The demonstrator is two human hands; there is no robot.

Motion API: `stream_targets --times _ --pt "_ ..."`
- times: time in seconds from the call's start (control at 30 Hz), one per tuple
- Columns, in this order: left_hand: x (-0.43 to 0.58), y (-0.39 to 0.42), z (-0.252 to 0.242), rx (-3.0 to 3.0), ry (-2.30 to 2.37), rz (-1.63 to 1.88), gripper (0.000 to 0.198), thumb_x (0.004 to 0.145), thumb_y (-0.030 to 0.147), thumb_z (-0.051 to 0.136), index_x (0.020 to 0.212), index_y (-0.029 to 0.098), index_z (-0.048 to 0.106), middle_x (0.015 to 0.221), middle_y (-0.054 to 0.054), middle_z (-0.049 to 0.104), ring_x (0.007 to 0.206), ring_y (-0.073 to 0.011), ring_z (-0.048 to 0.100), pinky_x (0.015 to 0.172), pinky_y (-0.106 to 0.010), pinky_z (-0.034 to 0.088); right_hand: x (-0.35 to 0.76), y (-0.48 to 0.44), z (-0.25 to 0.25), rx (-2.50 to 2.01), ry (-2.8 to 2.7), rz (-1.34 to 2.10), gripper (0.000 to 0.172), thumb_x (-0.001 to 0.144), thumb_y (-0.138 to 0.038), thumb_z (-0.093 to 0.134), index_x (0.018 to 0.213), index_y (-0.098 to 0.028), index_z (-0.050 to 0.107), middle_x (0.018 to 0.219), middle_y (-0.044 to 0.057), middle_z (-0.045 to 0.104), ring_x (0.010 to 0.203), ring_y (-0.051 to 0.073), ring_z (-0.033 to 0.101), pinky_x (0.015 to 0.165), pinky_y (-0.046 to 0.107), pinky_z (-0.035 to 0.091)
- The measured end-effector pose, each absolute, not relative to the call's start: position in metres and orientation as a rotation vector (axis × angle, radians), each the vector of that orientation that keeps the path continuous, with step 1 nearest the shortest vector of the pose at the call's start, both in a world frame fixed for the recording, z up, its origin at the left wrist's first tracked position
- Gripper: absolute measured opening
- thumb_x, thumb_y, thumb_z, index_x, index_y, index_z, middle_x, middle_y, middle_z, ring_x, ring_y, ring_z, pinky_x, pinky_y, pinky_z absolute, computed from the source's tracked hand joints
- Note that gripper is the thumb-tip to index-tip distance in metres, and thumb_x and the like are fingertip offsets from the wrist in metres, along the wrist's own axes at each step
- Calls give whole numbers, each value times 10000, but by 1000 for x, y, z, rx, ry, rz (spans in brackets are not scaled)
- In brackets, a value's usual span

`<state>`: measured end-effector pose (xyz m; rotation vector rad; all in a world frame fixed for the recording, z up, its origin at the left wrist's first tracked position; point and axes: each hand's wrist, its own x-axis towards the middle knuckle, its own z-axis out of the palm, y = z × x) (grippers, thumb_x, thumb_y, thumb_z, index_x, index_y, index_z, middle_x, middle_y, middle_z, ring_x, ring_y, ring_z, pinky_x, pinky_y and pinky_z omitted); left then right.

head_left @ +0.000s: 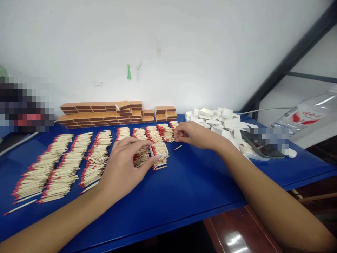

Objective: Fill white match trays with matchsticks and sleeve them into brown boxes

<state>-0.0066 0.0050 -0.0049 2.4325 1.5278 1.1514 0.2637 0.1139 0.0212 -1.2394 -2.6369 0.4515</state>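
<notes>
At tray (162, 155), left hand (126, 158) arched, palm-down

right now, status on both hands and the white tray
Left hand gripping white tray, matches inside. Right hand curled beside match pile, grip unclear. Loose match on blue table, not blocking tray.

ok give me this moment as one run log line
left hand: grip on white tray holding matches | right hand: at match pile, hold unclear | back: stacked matchboxes | right: heaped white trays
</notes>
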Motion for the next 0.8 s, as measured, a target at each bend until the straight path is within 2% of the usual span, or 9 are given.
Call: stream_targets --times 0.23,0.43,0.67,0.8 --pt "-6 6 -5 2440 1524 1163 300 907 445 763 1138 258 724 1107 -44 755 1087 -266 672 1003 -459 497 264 115 18 -1213 -2614 420 31 879 -162 673 882 -179 648 736 -10 601 673 142 502 638 265 312" --pt "-6 7 -3 2429 1522 1164 299 904 460 762 1131 269 725 1108 -44 758 1084 -269 676 1001 -462 502 264 115 22 -1243 -2625 454 62 881 -149 638 831 -173 664 795 26 659 725 155 547 671 273 363" --pt "-6 5 -4 2446 1517 1160 302 908 452 756 1141 263 723 1106 -51 759 1077 -274 676 999 -469 505 273 111 31 -1240 -2676 748 81 887 -241 657 876 -183 713 800 23 677 709 155 575 650 276 408" --pt "-6 5 -4 2444 1518 1167 299 908 447 756 1139 259 731 1092 -50 756 1071 -274 674 996 -468 502 275 111 32 -1271 -2713 771 112 903 -260 640 887 -181 718 801 24 668 716 155 571 653 280 414"
